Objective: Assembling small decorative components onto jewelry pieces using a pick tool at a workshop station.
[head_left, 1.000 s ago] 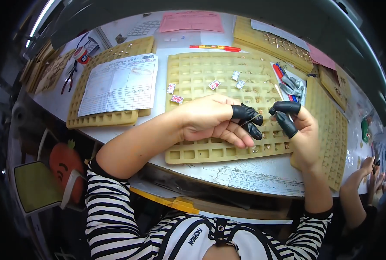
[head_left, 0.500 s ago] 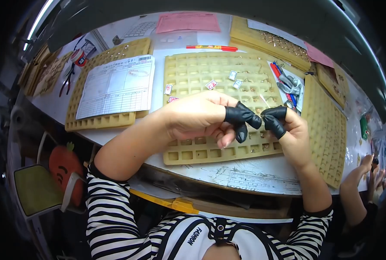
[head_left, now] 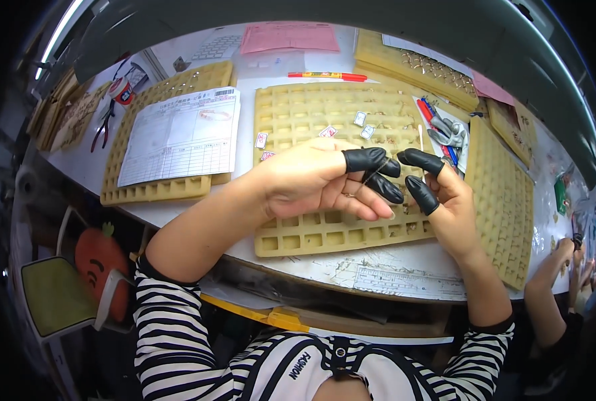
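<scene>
Black finger cots cover the thumb and index finger of both hands. My left hand [head_left: 311, 175] is closed at thumb and index finger on a fine, gold-coloured chain [head_left: 389, 162], mostly hidden by the fingers. My right hand [head_left: 453, 200] faces it just to the right, its thumb and index finger spread apart. A thin white stick [head_left: 421, 137], like a cotton swab, rises behind the right index finger and seems held by that hand; its lower end is hidden. Under both hands lies a yellowish compartment tray [head_left: 311, 250] with small metal pieces in several cells.
Small labels [head_left: 360, 118] lie on the tray, and a red marker [head_left: 328, 76] lies behind it. Printed paper [head_left: 177, 137] covers another tray at left, near pliers [head_left: 102, 130]. Pens and grey tools [head_left: 450, 134] lie at right beside another tray [head_left: 502, 200]. A co-worker's arm [head_left: 546, 294] is at far right.
The fingertips of my hands, close together before, have drawn apart. My right thumb and index finger have spread, and the white stick has swung from slanted to nearly upright.
</scene>
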Motion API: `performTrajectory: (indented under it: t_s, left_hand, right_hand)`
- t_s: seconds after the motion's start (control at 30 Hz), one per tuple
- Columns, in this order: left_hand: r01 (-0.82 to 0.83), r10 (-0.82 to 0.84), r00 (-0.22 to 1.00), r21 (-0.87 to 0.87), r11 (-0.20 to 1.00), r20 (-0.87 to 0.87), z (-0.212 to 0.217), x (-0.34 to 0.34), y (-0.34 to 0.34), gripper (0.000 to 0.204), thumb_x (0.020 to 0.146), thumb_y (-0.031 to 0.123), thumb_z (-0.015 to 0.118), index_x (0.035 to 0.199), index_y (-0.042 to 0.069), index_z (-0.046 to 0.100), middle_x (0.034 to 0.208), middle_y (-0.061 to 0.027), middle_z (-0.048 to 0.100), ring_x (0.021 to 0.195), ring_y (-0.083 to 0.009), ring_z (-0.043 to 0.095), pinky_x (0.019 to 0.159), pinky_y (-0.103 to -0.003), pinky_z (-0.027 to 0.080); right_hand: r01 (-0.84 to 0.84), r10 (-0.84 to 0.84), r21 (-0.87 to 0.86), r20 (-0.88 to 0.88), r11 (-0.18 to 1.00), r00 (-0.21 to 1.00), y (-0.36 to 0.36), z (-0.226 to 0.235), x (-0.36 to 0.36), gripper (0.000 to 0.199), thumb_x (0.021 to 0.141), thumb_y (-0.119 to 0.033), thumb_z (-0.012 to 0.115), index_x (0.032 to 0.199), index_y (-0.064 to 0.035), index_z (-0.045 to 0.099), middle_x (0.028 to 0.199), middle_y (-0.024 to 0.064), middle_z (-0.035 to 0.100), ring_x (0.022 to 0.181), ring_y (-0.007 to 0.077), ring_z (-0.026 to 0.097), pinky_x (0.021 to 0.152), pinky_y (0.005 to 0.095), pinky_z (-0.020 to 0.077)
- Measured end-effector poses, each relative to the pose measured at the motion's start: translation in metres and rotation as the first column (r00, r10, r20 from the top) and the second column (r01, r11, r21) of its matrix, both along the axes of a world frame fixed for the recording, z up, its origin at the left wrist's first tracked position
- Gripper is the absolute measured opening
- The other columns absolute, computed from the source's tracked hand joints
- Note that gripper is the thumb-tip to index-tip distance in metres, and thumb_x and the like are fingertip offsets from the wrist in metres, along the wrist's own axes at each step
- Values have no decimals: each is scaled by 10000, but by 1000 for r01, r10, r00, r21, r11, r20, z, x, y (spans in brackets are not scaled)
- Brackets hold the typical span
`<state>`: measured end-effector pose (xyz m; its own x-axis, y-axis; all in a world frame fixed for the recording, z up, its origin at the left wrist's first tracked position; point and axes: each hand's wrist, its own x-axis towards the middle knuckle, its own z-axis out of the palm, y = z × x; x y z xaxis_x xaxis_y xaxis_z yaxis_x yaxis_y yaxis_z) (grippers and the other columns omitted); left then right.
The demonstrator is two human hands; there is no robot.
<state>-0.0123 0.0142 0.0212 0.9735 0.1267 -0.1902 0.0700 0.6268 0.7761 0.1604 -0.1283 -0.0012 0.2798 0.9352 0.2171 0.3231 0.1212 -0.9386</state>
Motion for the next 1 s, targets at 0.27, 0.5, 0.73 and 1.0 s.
performTrajectory:
  t_s: [0.27,0.5,0.73,1.0]
  left_hand:
    - [140,-142,989,-33,990,-45,-13,7,-10,347,940,233,403,1101,-66,474,1005,-204,586,907,-281,613,784,-325,518]
    - [150,-151,982,-19,989,-114,-21,5,-9,233,890,99,493,1072,-45,516,955,-166,617,822,-240,647,730,-302,543]
    - [125,-122,978,7,992,-166,-11,6,-15,157,869,15,436,967,-50,539,858,-149,632,771,-199,655,667,-251,546]
    - [95,-94,984,-5,995,-154,-21,5,-11,223,893,109,496,1056,-41,524,928,-141,624,788,-222,651,722,-303,542]
  right_hand:
    - [-87,82,-90,-59,992,995,-7,5,-3,210,816,11,541,1022,21,580,896,45,578,821,79,539,695,217,437]
    - [61,-65,-27,-190,998,980,-7,5,7,117,844,-7,548,953,21,581,876,23,577,737,52,508,627,193,424]
    - [121,-111,38,-193,992,975,-5,5,8,128,851,-1,534,971,10,576,865,2,564,750,45,502,632,186,414]
    - [35,-141,208,520,978,842,-7,8,14,393,703,139,468,1058,12,576,767,117,539,668,202,533,624,264,433]
